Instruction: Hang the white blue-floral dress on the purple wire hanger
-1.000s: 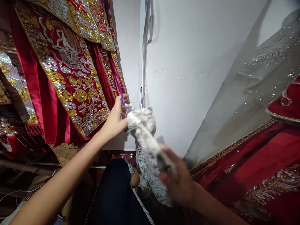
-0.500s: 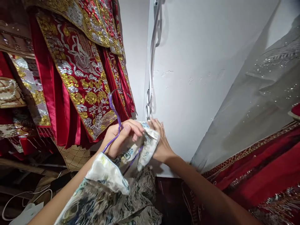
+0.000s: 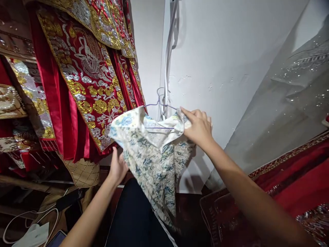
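A white floral dress (image 3: 151,154) with blue and green print and a V neckline hangs on a thin purple wire hanger (image 3: 158,102). The hanger's hook rises above the collar, and its lower bar shows through the neck opening. My right hand (image 3: 199,127) is closed on the dress's right shoulder, thumb in front. By the left edge of the dress, below its shoulder, my left hand (image 3: 118,166) is open with the thumb sticking up. Some of its fingers pass behind the fabric, so whether they touch it is hidden.
Red robes (image 3: 89,75) with gold and silver embroidery hang at the left. A white strap (image 3: 168,51) runs down the white wall (image 3: 205,51). Sheer sequined fabric (image 3: 290,99) and red cloth (image 3: 303,175) are at the right. A white cable (image 3: 31,212) lies lower left.
The dress, earlier bunched around the hands, now hangs spread with the hanger inside both shoulders. My left hand has moved down and left; my right hand has shifted up and right.
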{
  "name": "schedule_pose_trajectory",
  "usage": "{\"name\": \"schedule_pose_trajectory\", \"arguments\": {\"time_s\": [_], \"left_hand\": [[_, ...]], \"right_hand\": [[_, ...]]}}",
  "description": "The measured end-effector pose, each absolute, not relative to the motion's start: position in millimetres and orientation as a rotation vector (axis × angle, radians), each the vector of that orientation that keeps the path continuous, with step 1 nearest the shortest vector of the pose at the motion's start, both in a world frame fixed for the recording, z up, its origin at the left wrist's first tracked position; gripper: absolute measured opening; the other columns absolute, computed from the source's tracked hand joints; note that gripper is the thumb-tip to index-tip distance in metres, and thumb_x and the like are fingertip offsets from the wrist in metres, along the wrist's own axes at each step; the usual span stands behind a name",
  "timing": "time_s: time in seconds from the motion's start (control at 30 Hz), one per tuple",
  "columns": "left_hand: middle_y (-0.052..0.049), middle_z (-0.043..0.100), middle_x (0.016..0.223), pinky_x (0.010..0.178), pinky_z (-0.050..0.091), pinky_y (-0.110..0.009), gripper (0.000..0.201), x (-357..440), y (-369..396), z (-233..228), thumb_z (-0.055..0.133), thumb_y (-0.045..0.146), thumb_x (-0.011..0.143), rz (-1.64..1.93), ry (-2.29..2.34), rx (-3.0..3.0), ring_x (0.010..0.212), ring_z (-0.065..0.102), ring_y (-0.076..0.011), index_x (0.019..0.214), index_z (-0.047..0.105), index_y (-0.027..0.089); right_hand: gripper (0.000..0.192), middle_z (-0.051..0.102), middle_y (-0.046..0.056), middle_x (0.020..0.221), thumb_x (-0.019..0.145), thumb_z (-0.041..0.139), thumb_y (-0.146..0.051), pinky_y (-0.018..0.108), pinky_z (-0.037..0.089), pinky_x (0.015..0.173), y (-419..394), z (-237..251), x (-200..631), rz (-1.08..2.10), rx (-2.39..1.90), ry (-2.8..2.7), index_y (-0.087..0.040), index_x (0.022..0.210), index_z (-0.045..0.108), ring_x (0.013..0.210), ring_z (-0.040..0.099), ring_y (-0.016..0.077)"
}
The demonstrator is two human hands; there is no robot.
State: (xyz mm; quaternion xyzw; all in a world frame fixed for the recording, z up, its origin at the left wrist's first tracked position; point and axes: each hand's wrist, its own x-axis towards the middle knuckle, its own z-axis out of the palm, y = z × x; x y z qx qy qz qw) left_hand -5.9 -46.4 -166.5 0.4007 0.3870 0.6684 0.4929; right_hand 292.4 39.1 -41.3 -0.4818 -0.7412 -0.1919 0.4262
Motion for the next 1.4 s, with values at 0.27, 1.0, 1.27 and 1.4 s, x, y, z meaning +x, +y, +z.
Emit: {"name": "schedule_pose_trajectory", "arguments": {"time_s": [0.27,1.0,1.27,1.4], "left_hand": [[-0.011,0.07,0.121,0.112,0.038,-0.045,0.045,59.7,-49.0,-219.9,0.074,0.042,0.076,1.665,1.131,0.972,0.124,0.059,-0.0321,0.113,0.069,0.016],[-0.013,0.073,0.107,0.092,0.053,-0.042,0.057,86.7,-116.3,-231.5,0.054,0.065,0.086,1.552,0.871,0.426,0.107,0.067,-0.0315,0.118,0.066,0.019],[-0.009,0.055,0.13,0.106,0.039,-0.037,0.039,101.9,-121.8,-276.0,0.067,0.04,0.083,2.078,1.61,0.874,0.124,0.051,-0.0264,0.117,0.056,0.026],[-0.006,0.065,0.098,0.082,0.047,-0.03,0.023,122.1,-121.1,-272.6,0.065,0.037,0.084,1.624,1.288,1.197,0.093,0.061,-0.0233,0.101,0.065,0.022]], "right_hand": [[0.076,0.054,0.013,0.124,0.073,0.066,-0.032,0.056,0.034,0.095,-8.1,-86.6,298.4,-0.401,-1.29,-1.823,-0.031,0.147,0.047,0.116,0.047,0.0381],[0.047,0.051,-0.001,0.065,0.089,0.053,-0.063,0.026,0.037,0.058,-94.9,-234.1,224.4,1.378,-0.992,-1.397,-0.018,0.073,0.056,0.06,0.046,0.0133],[0.044,0.048,-0.002,0.062,0.085,0.058,-0.06,0.024,0.032,0.051,-101.2,-248.3,227.3,1.321,-1.069,-1.283,-0.019,0.07,0.053,0.054,0.04,0.011],[0.039,0.044,-0.003,0.052,0.086,0.057,-0.05,0.024,0.031,0.05,-98.9,-245.6,223.4,1.373,-1.048,-1.37,-0.018,0.064,0.054,0.049,0.039,0.0105]]}}
